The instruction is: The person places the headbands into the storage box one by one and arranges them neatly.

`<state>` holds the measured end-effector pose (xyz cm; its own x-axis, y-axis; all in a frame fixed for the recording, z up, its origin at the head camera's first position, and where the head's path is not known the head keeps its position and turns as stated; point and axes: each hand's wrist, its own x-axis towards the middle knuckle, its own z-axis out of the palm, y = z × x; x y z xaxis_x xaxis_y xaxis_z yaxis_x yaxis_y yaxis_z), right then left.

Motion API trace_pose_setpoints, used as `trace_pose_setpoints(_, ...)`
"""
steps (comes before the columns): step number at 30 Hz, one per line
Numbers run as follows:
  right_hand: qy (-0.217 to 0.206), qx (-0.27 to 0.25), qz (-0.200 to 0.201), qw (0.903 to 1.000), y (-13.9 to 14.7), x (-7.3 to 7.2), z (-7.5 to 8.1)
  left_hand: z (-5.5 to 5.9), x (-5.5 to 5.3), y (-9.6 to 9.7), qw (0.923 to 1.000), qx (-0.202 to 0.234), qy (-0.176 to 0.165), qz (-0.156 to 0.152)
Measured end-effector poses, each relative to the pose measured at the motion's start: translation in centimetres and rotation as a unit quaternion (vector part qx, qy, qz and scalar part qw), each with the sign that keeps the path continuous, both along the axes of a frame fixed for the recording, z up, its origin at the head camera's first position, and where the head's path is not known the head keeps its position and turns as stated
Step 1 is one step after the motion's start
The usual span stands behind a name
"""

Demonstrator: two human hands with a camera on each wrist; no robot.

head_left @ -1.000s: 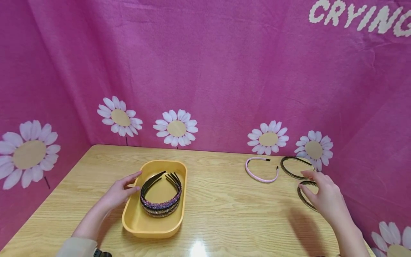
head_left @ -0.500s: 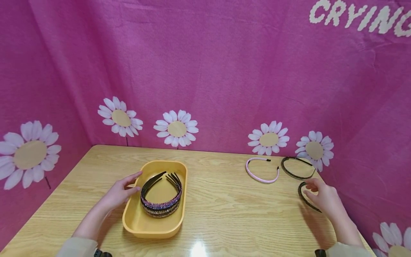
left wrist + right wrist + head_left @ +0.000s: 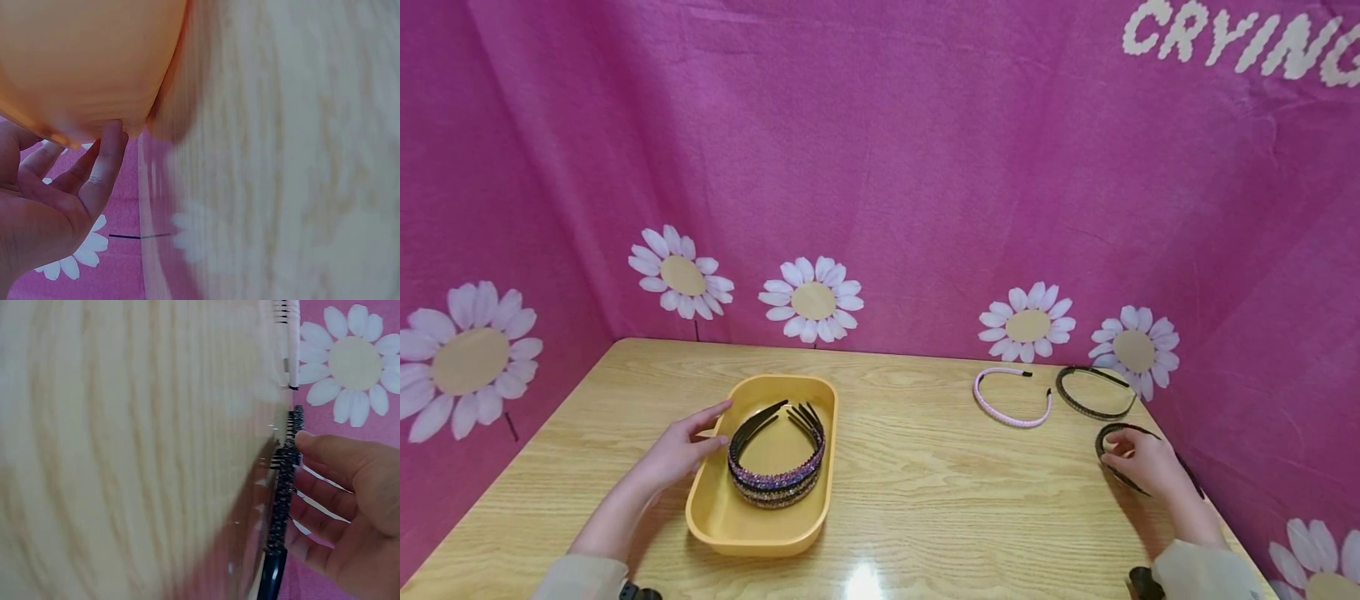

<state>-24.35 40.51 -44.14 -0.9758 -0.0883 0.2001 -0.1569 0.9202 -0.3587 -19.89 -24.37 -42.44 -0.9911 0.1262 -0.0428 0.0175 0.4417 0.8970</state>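
My left hand [image 3: 679, 450] rests against the left rim of a yellow tray [image 3: 722, 533], its fingers fairly straight; the left wrist view shows fingertips [image 3: 112, 134] touching the outer wall. Inside lies a stack of headbands [image 3: 778, 483], black with purple and bronze sparkle. At the right of the table, my right hand [image 3: 1150, 467] pinches a dark headband [image 3: 1126, 479] lying low at the tabletop. In the right wrist view the thumb is on one side of the dark band [image 3: 284, 500] and the other fingers lie behind it.
A pink headband [image 3: 1011, 419] and another dark headband [image 3: 1078, 407] lie near the back right of the wooden table [image 3: 940, 483]. A magenta cloth [image 3: 880, 167] with daisies stands behind and along both sides.
My right hand has come down and its thumb and fingers have drawn closer on the near dark headband. The left hand, tray and other headbands stay where they were.
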Motion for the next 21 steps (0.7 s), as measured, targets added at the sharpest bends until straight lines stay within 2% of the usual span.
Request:
trace_pose_setpoints(10,-0.046,-0.002,-0.018,0.9988,-0.23,-0.71,-0.78,0.03,0.00,0.01,1.0000,0.000,0.004,-0.003)
trace_pose_setpoints(17,-0.022,-0.011,-0.003,0.9997,-0.51,-0.79,-1.04,-0.26,-0.22,-0.16,0.9998,0.012,0.014,-0.005)
trace_pose_setpoints(21,-0.022,-0.010,-0.004,0.9997,-0.54,-0.71,-0.93,-0.27,-0.20,-0.16,0.9999,0.009,0.013,-0.003)
